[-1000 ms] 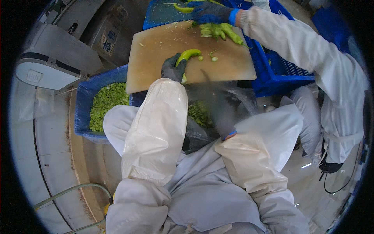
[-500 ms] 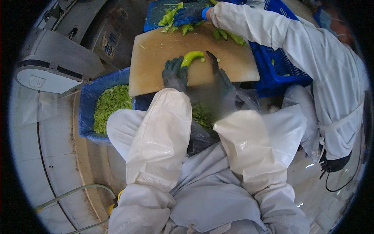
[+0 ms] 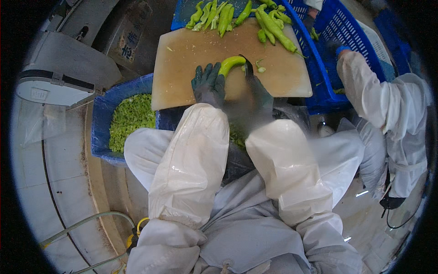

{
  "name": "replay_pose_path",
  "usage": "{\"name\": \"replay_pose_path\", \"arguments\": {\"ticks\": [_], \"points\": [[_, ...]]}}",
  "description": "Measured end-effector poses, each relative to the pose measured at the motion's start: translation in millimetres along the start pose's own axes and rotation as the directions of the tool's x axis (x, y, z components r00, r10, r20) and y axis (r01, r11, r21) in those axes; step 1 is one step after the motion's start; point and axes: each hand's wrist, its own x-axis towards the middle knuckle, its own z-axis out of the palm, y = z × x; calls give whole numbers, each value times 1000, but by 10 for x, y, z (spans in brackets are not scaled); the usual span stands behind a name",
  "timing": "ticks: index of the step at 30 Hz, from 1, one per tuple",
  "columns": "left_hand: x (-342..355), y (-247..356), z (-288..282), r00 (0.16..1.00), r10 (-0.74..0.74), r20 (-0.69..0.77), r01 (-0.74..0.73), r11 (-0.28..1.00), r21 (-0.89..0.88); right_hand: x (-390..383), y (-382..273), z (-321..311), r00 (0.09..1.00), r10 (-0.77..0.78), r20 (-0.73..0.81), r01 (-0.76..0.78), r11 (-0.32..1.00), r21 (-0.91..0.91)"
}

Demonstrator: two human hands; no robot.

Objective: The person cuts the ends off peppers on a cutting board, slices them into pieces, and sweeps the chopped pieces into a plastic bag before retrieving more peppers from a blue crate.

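A curved green pepper [image 3: 232,64] lies across the middle of the pale cutting board [image 3: 187,50]. My left hand [image 3: 209,85], in a dark green glove, pins the pepper's left end against the board between thumb and fingers. In my gloved right hand [image 3: 262,95] is a knife with a dark blade [image 3: 247,67], which touches the pepper's right end. Part of this hand is blurred. A cut-off pepper stem [image 3: 260,68] rests just right of the blade.
Whole peppers [image 3: 274,27] and slit ones [image 3: 210,16] line the board's far edge. A blue tub [image 3: 102,121] of chopped green pepper stands at the left. Blue crates [image 3: 321,82] adjoin the board's right side, where a co-worker's sleeve [image 3: 360,77] reaches in.
A stem piece now lies right of the knife. The co-worker's arm has withdrawn from the board's far edge to the crates, uncovering the peppers there. My hands stay at the pepper.
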Motion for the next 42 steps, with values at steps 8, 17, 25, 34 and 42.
{"name": "replay_pose_path", "arguments": {"ticks": [8, 17, 25, 34, 42], "points": [[-6, 74, -12, 1000, 13, 5, -13, 993, 119, 127, 184, 568, 642, -764, 69, 431, 285, -856], [65, 208, 31, 999, 6, 35, -13, 980, 200, 313, 248, -67, 816, -444, 370, 353, -125, -927], [202, 630, 51, 987, -3, 164, -33, 976, 215, 194, 414, -710, 811, -523, 263, 463, 299, -835], [84, 187, 121, 997, 30, 75, -54, 934, 352, -1095, -67, -235, 980, -132, 151, 193, 429, -882], [266, -237, 125, 978, -206, 35, 203, 901, -383, -1406, -393, 34, 984, -129, -124, -38, 522, -852]]}}
